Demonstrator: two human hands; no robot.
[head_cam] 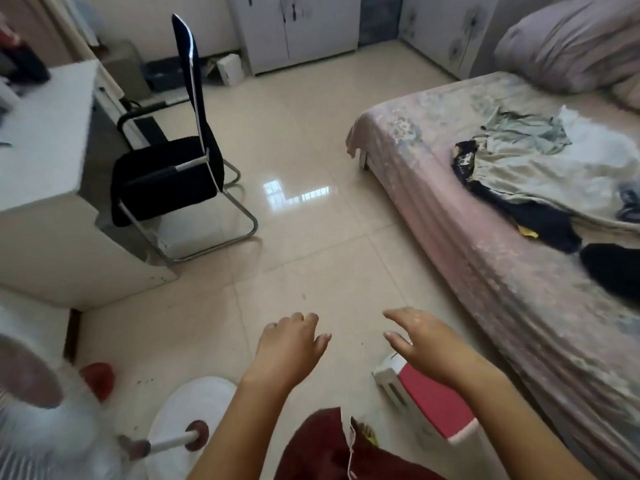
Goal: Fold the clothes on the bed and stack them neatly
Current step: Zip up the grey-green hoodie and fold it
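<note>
hovering empty over the floor point(311, 168), left hand point(289, 344) and right hand point(420, 339) spread loose.

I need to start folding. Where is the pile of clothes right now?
In the head view, the pile of clothes lies unfolded on the bed at the right, below the pillow; both hands are empty over the floor.

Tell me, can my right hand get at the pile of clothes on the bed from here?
Probably not yet. The right hand hangs open over the floor, apart from the pile of clothes farther up the bed. Nothing blocks the way; stepping closer should do it.
</note>
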